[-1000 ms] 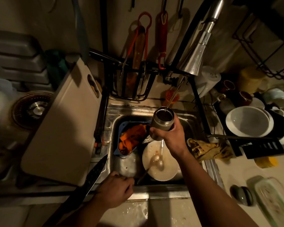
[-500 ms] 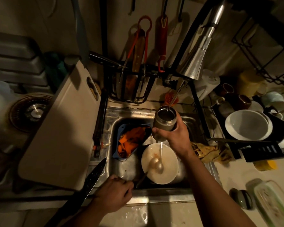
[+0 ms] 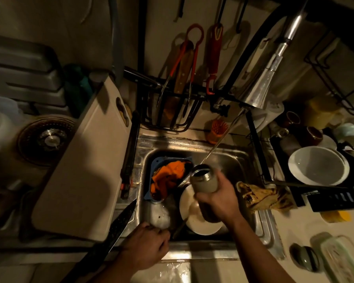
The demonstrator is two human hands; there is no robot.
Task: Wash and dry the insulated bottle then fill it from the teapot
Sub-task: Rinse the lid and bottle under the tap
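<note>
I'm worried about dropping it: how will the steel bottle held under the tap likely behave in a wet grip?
The bottle looks like smooth, rigid metal, and the tap stream meets its open mouth, so it is probably slippery. It likely grows heavier as water collects. The right hand wraps its lower body, which probably helps.

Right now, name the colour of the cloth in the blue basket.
The cloth is orange; head view.

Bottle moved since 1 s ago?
Yes. The bottle in the right hand has come toward the person, now over the far rim of the white plate, mouth tilted left.
</note>
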